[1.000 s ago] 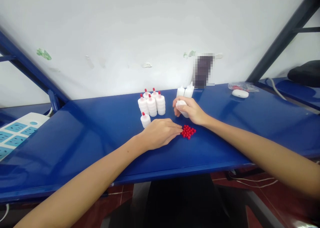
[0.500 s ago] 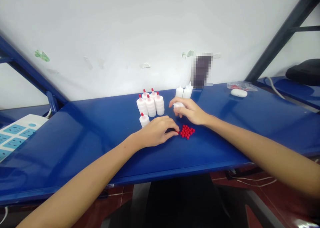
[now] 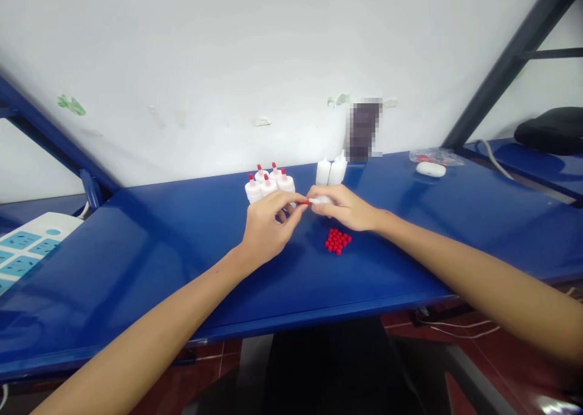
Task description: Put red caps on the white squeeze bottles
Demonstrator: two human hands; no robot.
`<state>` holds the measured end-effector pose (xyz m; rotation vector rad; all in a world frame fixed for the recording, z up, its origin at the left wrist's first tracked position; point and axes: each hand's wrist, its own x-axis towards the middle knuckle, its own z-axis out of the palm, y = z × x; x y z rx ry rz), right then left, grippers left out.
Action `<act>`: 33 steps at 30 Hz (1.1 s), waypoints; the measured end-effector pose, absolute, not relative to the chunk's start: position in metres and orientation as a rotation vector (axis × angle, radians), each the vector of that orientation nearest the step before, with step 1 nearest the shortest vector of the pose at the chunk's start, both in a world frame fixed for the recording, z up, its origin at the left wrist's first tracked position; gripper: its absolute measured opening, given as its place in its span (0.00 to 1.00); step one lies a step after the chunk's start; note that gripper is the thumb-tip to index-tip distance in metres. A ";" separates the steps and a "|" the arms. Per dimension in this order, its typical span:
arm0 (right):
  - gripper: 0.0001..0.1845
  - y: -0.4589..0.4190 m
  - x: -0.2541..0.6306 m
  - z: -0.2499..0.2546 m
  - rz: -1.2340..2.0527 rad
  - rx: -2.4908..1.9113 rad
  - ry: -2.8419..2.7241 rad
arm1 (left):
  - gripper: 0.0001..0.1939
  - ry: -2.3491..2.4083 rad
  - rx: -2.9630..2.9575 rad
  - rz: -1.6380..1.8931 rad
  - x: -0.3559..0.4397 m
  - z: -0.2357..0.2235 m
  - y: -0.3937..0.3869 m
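Observation:
Between thumb and fingers my left hand (image 3: 272,226) pinches a small red cap (image 3: 303,202). My right hand (image 3: 344,207) is closed round a white squeeze bottle (image 3: 321,200), tilted so its nozzle points left at the cap. Cap and nozzle tip meet or nearly meet; I cannot tell whether the cap is on. Below my right hand lies a pile of red caps (image 3: 337,241) on the blue table. Behind my left hand stand several white bottles with red caps (image 3: 267,183), partly hidden by it. Two uncapped white bottles (image 3: 330,172) stand behind my right hand.
The blue table (image 3: 150,245) runs along a white wall. A white power strip (image 3: 31,245) lies at the left. At the right are a clear plastic bag (image 3: 435,156) with red bits and a small white case (image 3: 430,169). A dark blurred patch (image 3: 363,129) is at the wall.
My left hand has lifted a red cap from beside the pile and brought it up to the bottle's nozzle. My right hand has tipped the bottle's nozzle leftward.

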<state>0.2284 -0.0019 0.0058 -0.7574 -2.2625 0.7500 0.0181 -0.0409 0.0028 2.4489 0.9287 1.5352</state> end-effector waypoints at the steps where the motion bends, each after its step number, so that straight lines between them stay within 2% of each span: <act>1: 0.13 -0.003 0.228 0.006 0.720 -0.745 -2.288 | 0.04 0.947 2.439 1.547 0.018 0.004 -0.041; 15: 0.23 -0.008 0.222 0.003 0.622 -0.826 -2.324 | 0.07 0.754 2.667 1.391 0.014 0.000 -0.038; 23: 0.25 -0.009 0.222 0.002 0.598 -0.786 -2.341 | 0.06 0.714 2.813 1.355 0.013 0.001 -0.037; 27: 0.23 -0.009 0.222 0.001 0.613 -0.735 -2.312 | 0.09 0.604 3.067 1.069 -0.006 0.022 -0.032; 33: 0.23 -0.007 0.221 0.000 0.627 -0.819 -2.193 | 0.07 1.014 2.970 1.140 -0.059 0.070 -0.027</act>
